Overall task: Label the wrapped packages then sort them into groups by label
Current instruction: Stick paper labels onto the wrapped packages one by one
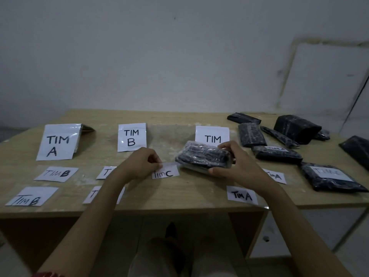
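Desk (pixel 139 198): right hand (pixel 237 162) grips package (pixel 201 156); left hand (pixel 143 164) pinches label (pixel 165 171).

Three standing signs (pixel 131 137), seven loose labels (pixel 56 173), nine black packages (pixel 331 179)

Left hand (pixel 142 163) pinches, right hand (pixel 238 161) grips, both forearms extended.

Bare table (pixel 169 134) lay open between the TIM B sign (pixel 131 137) and the third TIM sign (pixel 212 134). Wrapped packages (pixel 252 134) crowded the right end; loose labels (pixel 56 173) covered the near-left edge.
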